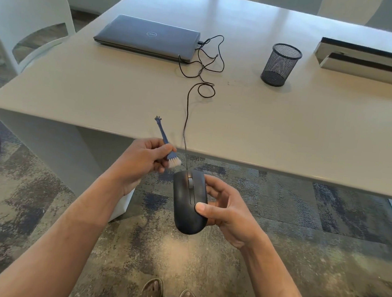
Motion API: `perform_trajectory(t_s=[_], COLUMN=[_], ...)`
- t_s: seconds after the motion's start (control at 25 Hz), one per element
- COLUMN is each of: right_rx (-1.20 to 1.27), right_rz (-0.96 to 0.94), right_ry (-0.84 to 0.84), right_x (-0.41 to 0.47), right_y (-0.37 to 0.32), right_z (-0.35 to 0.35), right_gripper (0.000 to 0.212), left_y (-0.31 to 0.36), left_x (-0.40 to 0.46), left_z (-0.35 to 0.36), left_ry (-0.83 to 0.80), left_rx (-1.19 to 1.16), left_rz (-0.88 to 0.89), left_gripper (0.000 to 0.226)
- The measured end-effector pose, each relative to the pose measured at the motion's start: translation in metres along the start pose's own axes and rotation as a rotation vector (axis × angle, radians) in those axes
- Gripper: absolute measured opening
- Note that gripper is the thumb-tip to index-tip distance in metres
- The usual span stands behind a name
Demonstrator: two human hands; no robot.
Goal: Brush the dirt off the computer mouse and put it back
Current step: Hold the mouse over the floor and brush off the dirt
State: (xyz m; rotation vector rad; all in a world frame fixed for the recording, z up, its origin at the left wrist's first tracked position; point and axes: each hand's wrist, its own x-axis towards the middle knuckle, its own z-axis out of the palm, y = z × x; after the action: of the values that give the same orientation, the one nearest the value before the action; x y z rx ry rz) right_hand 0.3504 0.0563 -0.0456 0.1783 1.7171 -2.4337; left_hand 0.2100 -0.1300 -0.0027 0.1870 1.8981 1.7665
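Plainly black corded mouse [190, 202] gripped in right hand [225, 211], left hand [141, 158] pinching blue white-bristled brush [168, 148]

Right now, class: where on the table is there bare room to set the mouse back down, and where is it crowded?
Free: the near table strip left of the cable, in front of the laptop; also the wide patch between cable and mesh pen cup, toward the near edge. Crowded: the cable's loops beside the laptop.

One head-worn camera looks forward and down over the table [242, 119] edge.
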Motion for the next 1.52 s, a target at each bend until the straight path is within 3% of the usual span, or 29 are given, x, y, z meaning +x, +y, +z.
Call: perform_trajectory(t_s=[0.56,0.88,1.08,1.32,1.52], right_rx=[0.066,0.010,0.042,0.030,0.008], right_rz=[-0.018,0.014,-0.006,0.004,0.010], right_ry=[0.036,-0.007,0.068,0.098,0.157], right_x=[0.001,0.003,-0.001,0.001,0.005], right_y=[0.002,0.003,-0.003,0.000,0.001], right_z=[-0.003,0.002,-0.003,0.001,0.008], right_gripper=[0.062,0.066,0.067,0.068,0.073], left_y=[-0.001,-0.002,-0.006,-0.003,-0.010], left_x=[-0.009,-0.006,-0.015,-0.023,-0.033], left_z=[-0.013,-0.004,-0.014,-0.013,-0.005], left_ry=[-0.206,-0.069,-0.257,-0.101,-0.242], left_rx=[0.117,0.034,0.166,-0.111,-0.253], left_rz=[-0.051,0.013,-0.032,-0.020,-0.101], left_gripper=[0.023,0.022,0.025,0.020,0.019])
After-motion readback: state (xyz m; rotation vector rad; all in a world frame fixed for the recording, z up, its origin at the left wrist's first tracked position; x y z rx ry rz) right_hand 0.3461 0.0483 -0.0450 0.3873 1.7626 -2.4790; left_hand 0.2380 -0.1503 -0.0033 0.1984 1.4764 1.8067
